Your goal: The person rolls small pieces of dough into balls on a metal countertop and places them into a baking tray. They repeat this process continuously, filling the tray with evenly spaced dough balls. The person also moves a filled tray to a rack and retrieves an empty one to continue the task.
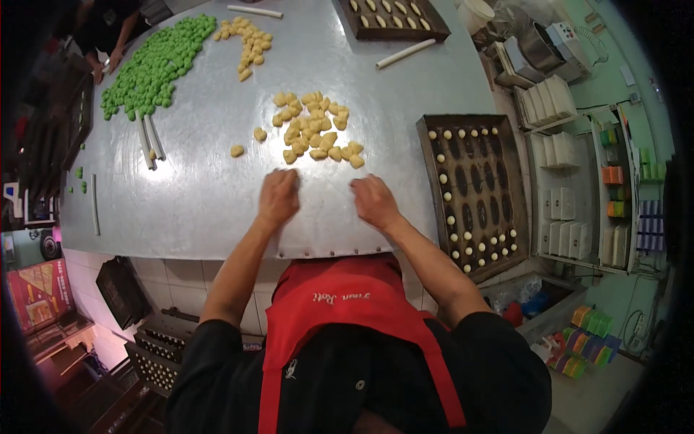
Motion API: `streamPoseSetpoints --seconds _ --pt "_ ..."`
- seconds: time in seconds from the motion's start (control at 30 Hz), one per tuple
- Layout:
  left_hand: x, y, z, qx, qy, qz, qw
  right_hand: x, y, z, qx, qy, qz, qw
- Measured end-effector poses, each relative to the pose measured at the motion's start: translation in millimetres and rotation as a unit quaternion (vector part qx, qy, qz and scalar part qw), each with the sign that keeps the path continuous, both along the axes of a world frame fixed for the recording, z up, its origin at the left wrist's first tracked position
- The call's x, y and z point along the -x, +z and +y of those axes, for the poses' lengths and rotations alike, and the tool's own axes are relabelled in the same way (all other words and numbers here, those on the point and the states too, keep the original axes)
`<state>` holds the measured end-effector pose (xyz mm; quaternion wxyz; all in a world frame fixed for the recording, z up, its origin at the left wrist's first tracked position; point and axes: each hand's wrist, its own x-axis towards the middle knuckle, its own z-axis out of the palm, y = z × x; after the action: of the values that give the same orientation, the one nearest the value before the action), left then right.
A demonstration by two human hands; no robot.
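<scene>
Both my hands are at the near side of the metal table [210, 195], a forearm's width or more apart. My left hand [279, 198] is closed, its fingers curled down at the tabletop and slightly blurred. My right hand [376, 202] is curled too, fingertips turned inward; whatever lies under either palm is hidden. Just beyond them is a loose cluster of yellow dough pieces [312, 130], with two single pieces lying left of it. To the right of my right hand, a dark baking tray [426, 155] holds small pale dough balls [451, 220] along its edges and near end.
A green heap of dough pieces [155, 65] lies far left, beside a smaller yellow group [249, 43]. White rods [144, 141] rest on the table. Another tray [390, 32] with pale oblong pieces sits at the far edge. Another person's hand [116, 59] shows at far left.
</scene>
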<state>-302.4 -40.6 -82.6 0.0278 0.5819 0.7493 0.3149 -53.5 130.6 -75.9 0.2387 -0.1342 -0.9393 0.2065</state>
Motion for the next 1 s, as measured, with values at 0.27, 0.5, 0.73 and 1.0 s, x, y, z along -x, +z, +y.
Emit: streamPoseSetpoints --seconds 0.27,0.5,0.73,1.0 --pt "-74 -11 -93 -0.014 0.037 -0.098 0.994 -69 -15 -54 -0.006 -0.017 -0.026 0.999" --pt "-4 4 -18 -0.013 0.027 -0.017 0.999 -6 -8 -1 0.004 -0.032 -0.003 0.999" --pt "-54 -7 -106 -0.023 0.044 -0.061 0.997 -83 -16 -48 0.007 -0.034 -0.039 0.999" --pt "8 -1 -9 -0.046 -0.017 -0.032 0.998 0 -12 3 -0.024 -0.001 0.014 1.000"
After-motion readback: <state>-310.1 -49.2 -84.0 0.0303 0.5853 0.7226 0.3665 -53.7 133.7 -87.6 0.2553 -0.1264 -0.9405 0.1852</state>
